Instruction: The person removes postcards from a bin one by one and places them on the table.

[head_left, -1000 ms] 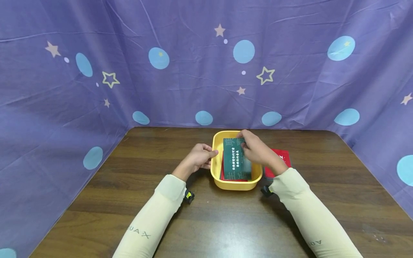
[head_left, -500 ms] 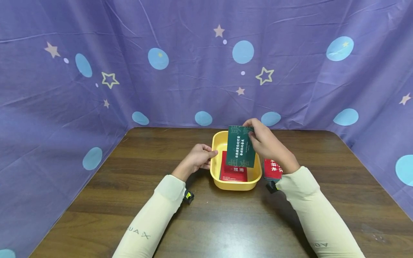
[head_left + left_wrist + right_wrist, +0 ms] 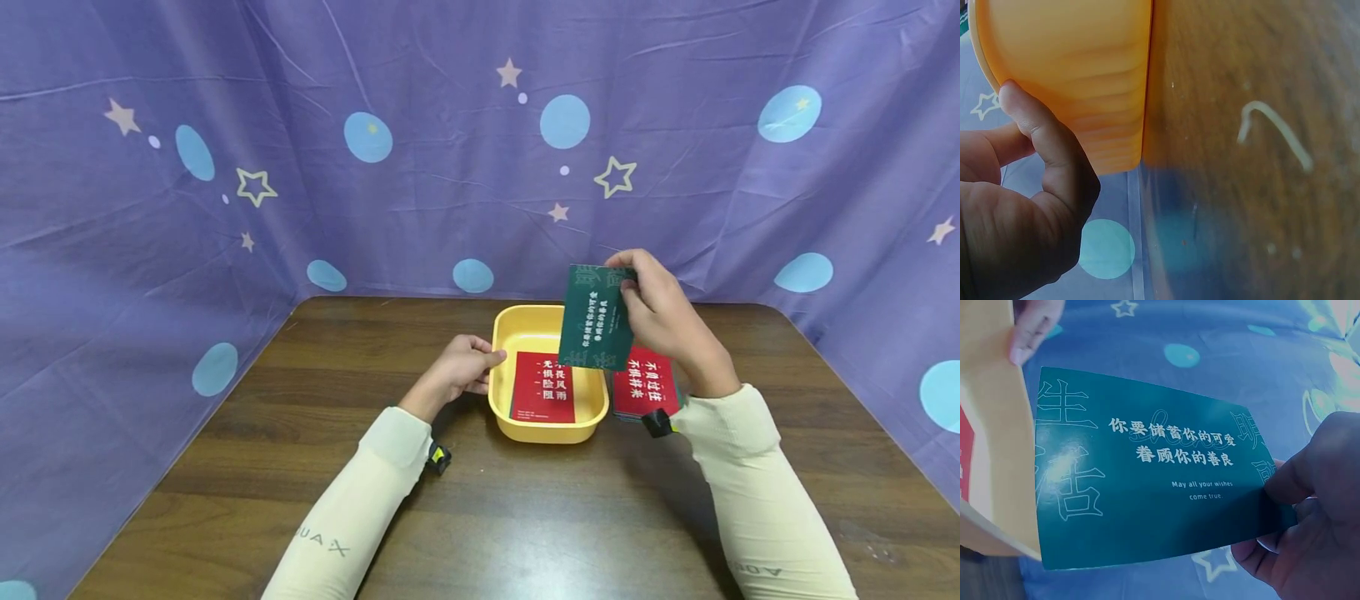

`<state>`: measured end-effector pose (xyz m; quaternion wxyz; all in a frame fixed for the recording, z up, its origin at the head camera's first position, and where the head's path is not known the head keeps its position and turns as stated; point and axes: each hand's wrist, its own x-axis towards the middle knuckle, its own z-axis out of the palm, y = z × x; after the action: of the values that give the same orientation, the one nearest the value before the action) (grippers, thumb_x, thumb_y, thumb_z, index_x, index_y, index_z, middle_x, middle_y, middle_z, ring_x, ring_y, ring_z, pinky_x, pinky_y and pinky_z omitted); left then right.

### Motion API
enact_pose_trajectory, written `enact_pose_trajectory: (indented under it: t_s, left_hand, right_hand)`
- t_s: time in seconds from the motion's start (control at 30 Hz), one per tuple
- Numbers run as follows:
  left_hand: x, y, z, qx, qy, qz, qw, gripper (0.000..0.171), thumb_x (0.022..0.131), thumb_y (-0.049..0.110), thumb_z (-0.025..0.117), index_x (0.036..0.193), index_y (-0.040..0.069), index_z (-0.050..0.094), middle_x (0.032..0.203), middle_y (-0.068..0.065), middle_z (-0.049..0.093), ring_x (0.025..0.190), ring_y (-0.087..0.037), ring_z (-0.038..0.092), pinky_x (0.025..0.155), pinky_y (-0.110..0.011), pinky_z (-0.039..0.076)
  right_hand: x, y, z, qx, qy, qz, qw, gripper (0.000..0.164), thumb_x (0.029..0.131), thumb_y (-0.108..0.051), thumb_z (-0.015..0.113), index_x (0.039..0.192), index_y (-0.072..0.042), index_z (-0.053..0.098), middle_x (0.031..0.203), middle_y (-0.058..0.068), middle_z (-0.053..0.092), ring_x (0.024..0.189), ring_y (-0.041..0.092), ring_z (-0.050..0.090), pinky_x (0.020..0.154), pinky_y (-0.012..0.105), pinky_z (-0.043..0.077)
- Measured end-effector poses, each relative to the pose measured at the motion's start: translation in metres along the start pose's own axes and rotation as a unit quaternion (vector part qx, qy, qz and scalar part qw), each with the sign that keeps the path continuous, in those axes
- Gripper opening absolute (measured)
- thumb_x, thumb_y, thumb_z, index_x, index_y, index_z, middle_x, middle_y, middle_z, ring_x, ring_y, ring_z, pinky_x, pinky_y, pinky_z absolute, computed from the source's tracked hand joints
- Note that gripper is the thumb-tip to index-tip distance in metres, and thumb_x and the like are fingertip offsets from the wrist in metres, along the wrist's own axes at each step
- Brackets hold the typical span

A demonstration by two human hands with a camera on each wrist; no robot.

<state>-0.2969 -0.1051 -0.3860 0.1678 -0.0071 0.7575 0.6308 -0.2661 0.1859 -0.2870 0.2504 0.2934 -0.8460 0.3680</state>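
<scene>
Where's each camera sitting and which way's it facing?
Head: on the head, facing forward and down at the yellow tray; left hand, right hand and sleeves show.
Left wrist: worn there, facing the tray; left hand shows.
Right wrist: worn there, facing the green card; both hands show.
Head and right wrist share the card.

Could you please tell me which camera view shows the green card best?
The right wrist view: the green card fills much of it, its small print readable. The head view shows it smaller, in the right hand, that print illegible. The left wrist view has at most a sliver, top left.
</scene>
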Motion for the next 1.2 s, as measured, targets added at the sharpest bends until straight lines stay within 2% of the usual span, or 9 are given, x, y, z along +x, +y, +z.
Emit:
enact_pose_trajectory:
  t_s: [0.3, 0.57, 0.77, 1.0, 1.2]
  left_hand:
    - [0.001, -0.001, 0.0, -0.002, -0.002, 0.001, 1.0, 0.028, 0.095, 0.015, 0.065, 0.108, -0.002, 0.046, 0.082, -0.016, 0.058, 0.053, -0.014, 0.054, 0.047, -0.026, 0.057]
    - [0.0, 0.0, 0.0, -0.002, -0.001, -0.001, 1.0, 0.028, 0.095, 0.016, 0.065, 0.107, -0.001, 0.047, 0.082, -0.015, 0.057, 0.051, -0.013, 0.054, 0.048, -0.026, 0.057]
    - [0.0, 0.0, 0.001, -0.001, 0.001, 0.0, 1.0, 0.029, 0.095, 0.016, 0.065, 0.108, -0.001, 0.047, 0.081, -0.014, 0.057, 0.05, -0.011, 0.053, 0.047, -0.026, 0.057]
    - [0.0, -0.001, 0.0, 0.0, 0.002, 0.001, 1.0, 0.029, 0.095, 0.017, 0.065, 0.108, -0.001, 0.047, 0.082, -0.015, 0.058, 0.05, -0.011, 0.054, 0.047, -0.026, 0.057]
    - [0.0, 0.0, 0.0, 0.002, 0.001, 0.0, 1.0, 0.03, 0.094, 0.017, 0.066, 0.109, -0.001, 0.047, 0.085, -0.017, 0.058, 0.05, -0.012, 0.054, 0.048, -0.026, 0.057]
  right_hand:
    - [-0.005, 0.02, -0.027, -0.022, 0.028, 0.063, 0.997, 0.027, 0.099, 0.005, 0.035, 0.121, 0.003, 0.05, 0.114, 0.017, 0.053, 0.096, 0.026, 0.048, 0.078, 0.039, 0.04]
    - [-0.011, 0.042, -0.036, -0.027, 0.025, 0.123, 0.992, 0.028, 0.099, 0.003, 0.034, 0.122, 0.001, 0.05, 0.118, 0.019, 0.052, 0.102, 0.031, 0.047, 0.083, 0.044, 0.04]
    - [-0.016, 0.059, -0.035, -0.039, 0.012, 0.155, 0.987, 0.029, 0.097, 0.003, 0.034, 0.121, 0.002, 0.051, 0.119, 0.022, 0.053, 0.107, 0.034, 0.046, 0.089, 0.049, 0.038]
    - [-0.022, 0.087, -0.024, -0.044, -0.015, 0.174, 0.984, 0.032, 0.094, 0.004, 0.032, 0.119, 0.002, 0.051, 0.115, 0.022, 0.054, 0.105, 0.033, 0.046, 0.087, 0.046, 0.038]
    - [-0.029, 0.102, -0.017, -0.045, -0.053, 0.184, 0.98, 0.031, 0.091, 0.005, 0.032, 0.115, 0.004, 0.052, 0.111, 0.024, 0.055, 0.102, 0.034, 0.046, 0.086, 0.046, 0.039]
